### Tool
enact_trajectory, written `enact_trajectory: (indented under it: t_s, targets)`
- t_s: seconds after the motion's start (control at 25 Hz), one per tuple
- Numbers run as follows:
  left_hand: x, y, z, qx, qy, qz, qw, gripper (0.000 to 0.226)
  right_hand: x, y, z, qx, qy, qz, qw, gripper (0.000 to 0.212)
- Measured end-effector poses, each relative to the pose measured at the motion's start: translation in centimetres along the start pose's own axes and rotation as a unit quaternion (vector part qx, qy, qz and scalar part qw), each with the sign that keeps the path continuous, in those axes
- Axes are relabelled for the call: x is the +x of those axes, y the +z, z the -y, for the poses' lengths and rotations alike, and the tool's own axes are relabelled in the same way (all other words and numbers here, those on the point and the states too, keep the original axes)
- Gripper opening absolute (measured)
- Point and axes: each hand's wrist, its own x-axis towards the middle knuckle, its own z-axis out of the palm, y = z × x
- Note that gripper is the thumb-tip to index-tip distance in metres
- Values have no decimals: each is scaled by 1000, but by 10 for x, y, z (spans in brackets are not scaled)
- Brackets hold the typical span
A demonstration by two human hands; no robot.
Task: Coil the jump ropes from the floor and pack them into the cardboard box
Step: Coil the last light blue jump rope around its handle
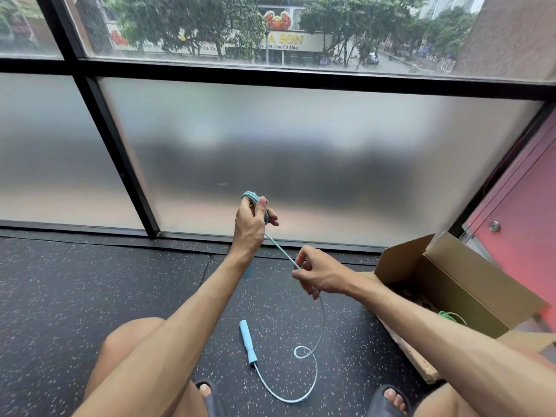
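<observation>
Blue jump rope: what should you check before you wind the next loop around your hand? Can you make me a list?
1. Coil gripped in the left hand: ok.
2. Right hand pinches the rope, which runs straight between the hands: ok.
3. Slack on the floor free of kinks: not ok, a small curl sits in it.
4. Handle lies free, nothing on it: ok.
5. Cardboard box open beside the right arm: ok.
6. Room left in the box: cannot tell; only a bit of green rope shows inside.
</observation>
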Motion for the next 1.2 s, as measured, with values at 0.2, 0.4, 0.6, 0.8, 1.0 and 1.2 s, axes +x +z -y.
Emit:
enact_trajectory:
  t_s: [0.2,0.4,0.6,0.8,1.0,1.2]
  targets:
    - [-4,3,7,183,54,71,979,24,-8,-9,24,-199,-103,-73,972,11]
    - [-19,6,3,226,-63,253,939,26,-19,-23,20,-206,-173,-180,946,18]
    - [-34,11,-6,93,-178,365,909,53,-18,-33,17,-174,-202,-220,938,19]
    - [-28,0,-15,-102,-241,405,876,54,-11,-39,11,-127,-208,-225,943,10]
    - [-22,-7,-20,-275,-269,387,838,53,-8,-34,12,23,-146,-190,971,10]
    - [-15,-7,-29,-413,-218,236,852,48,-8,-26,8,163,-13,-48,985,8]
